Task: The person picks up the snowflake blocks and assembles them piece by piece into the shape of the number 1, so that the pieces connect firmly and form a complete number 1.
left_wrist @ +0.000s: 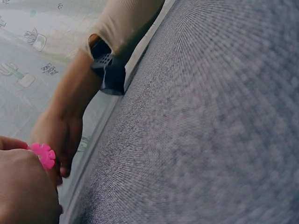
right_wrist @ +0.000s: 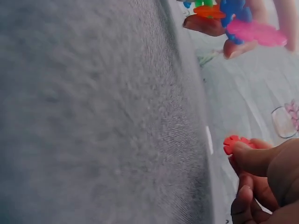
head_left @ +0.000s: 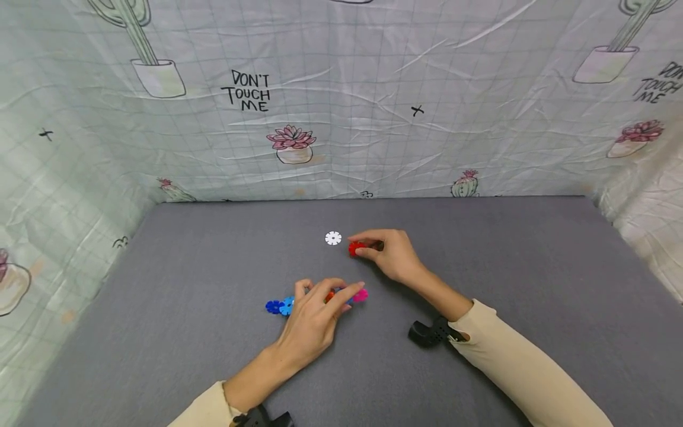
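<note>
The right grip [head_left: 393, 255] pinches a notched red disc [head_left: 353, 249] near a flat white disc [head_left: 333, 238] on the tabletop [head_left: 213, 255]. The left grip [head_left: 315, 323] holds a chain [head_left: 286, 306] of blue, green, orange and pink discs, apparently joined, its middle mostly hidden.

Red disc [head_left: 353, 249]: uniform red. Left of it: white disc [head_left: 329, 238]. On its near side: disc group [head_left: 286, 306], dark blue, light blue, orange, green, pink. Beneath it: grey desk [head_left: 203, 261]. Behind it: pale curtain [head_left: 352, 136], grid-lined, printed with cacti, pink succulents and black lettering.
</note>
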The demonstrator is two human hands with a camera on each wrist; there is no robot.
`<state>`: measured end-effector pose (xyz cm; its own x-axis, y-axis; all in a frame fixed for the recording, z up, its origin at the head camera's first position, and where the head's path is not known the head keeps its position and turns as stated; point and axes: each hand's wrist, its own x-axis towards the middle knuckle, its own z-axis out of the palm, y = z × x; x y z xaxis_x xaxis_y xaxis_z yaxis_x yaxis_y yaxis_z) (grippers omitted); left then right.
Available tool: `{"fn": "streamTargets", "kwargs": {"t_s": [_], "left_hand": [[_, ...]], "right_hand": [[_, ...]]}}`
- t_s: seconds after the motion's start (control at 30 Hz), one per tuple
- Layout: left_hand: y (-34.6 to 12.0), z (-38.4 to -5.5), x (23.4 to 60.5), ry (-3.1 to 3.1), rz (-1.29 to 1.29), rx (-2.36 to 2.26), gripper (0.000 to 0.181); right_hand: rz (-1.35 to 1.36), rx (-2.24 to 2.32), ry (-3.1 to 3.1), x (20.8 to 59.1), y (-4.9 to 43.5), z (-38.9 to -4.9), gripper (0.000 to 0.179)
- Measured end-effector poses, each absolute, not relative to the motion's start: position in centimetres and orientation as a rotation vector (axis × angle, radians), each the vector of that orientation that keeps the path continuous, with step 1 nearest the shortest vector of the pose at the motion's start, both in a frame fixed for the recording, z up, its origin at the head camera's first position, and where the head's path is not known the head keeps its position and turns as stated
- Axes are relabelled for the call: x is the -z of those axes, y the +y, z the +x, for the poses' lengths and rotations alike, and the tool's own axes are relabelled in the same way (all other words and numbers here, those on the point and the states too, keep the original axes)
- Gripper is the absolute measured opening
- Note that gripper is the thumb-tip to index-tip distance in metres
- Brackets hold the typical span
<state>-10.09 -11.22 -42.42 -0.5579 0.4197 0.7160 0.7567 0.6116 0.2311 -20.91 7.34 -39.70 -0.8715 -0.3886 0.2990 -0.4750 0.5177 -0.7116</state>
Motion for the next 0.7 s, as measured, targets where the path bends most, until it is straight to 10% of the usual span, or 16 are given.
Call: {"fn": "streamTargets", "kwargs": {"t_s": [0.7], "left_hand": [[-11.2,-10.0,42.3,-2.267,-0.850,0.721,0.045]], "right_hand": [[0.584,-2.111,-2.648,38.1,11.3,-14.8,0.034]]}}
